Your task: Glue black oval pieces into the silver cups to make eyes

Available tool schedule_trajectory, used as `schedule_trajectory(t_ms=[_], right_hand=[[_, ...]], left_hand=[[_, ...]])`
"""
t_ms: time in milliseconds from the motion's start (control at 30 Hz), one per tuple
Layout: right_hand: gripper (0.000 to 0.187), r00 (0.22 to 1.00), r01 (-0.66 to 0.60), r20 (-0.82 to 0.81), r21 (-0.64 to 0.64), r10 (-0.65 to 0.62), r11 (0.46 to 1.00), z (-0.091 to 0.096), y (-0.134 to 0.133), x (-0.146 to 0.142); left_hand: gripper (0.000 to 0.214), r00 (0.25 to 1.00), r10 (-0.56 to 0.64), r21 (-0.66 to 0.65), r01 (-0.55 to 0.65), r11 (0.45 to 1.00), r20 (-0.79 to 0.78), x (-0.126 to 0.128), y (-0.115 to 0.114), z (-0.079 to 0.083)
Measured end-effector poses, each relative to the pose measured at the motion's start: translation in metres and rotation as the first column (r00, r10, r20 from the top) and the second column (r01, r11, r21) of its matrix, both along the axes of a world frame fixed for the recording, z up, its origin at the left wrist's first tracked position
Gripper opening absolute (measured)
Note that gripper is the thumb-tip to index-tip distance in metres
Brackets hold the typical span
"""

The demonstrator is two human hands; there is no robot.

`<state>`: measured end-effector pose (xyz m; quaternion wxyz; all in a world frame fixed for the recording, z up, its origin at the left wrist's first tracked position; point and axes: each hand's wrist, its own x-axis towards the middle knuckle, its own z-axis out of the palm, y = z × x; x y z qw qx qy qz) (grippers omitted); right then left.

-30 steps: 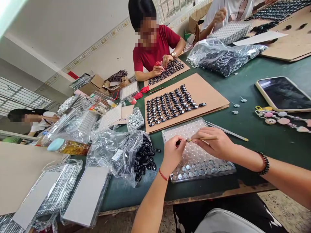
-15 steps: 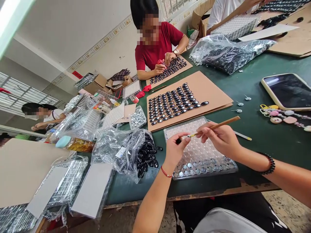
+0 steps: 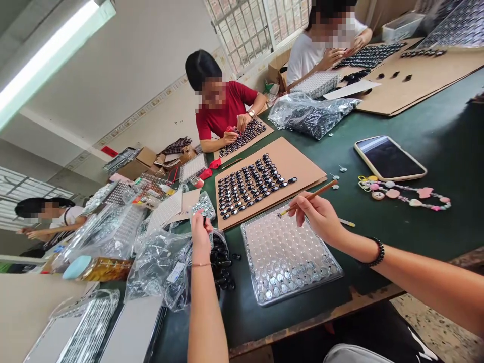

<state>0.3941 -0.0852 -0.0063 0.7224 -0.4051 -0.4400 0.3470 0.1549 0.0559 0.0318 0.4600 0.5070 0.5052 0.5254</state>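
My right hand (image 3: 315, 217) is closed round a thin brown wooden stick (image 3: 319, 190). Its yellowish lower end points down over a clear plastic tray (image 3: 260, 296), and a small shiny bit shows at the tip. Rows of round silvery pieces (image 3: 283, 282) lie in the tray's near part. My left hand (image 3: 201, 231) is at a small clear box of silvery parts (image 3: 207, 199), its fingers closed on a small black piece (image 3: 204, 220), mostly hidden. Below that hand, black oval pieces (image 3: 221, 259) spill from a plastic bag (image 3: 151, 272).
Beyond the tray lies a brown board (image 3: 302, 164) with rows of black ovals. To the right are a phone (image 3: 391, 157) with a beaded strap (image 3: 427, 194) and a few loose silvery discs (image 3: 335, 186). A co-worker in red (image 3: 244, 96) works across the table. A jar (image 3: 108, 268) stands left.
My hands have moved apart. The left went leftward from the stick's tip to the box of silvery parts; the right still holds the stick above the tray. The camera view has shifted.
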Motion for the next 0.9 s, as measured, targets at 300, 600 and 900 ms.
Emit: schedule_trajectory(t_ms=[300,600,900], right_hand=[[0.031,0.947,-0.006,0.32,0.059,-0.013,0.998,-0.005,-0.008,-0.005],[0.022,0.712,-0.141,0.702,0.128,0.011,0.982,-0.012,-0.012,-0.008],[0.018,0.62,-0.125,0.784,0.134,-0.028,0.983,-0.017,-0.014,-0.01]], left_hand=[[0.022,0.786,-0.547,-0.181,0.516,0.837,-0.288,0.067,-0.096,-0.031],[0.032,0.737,-0.542,-0.171,0.521,0.836,-0.404,0.064,-0.103,-0.045],[0.032,0.759,-0.578,-0.231,0.53,0.816,-0.3,0.066,-0.105,-0.041]])
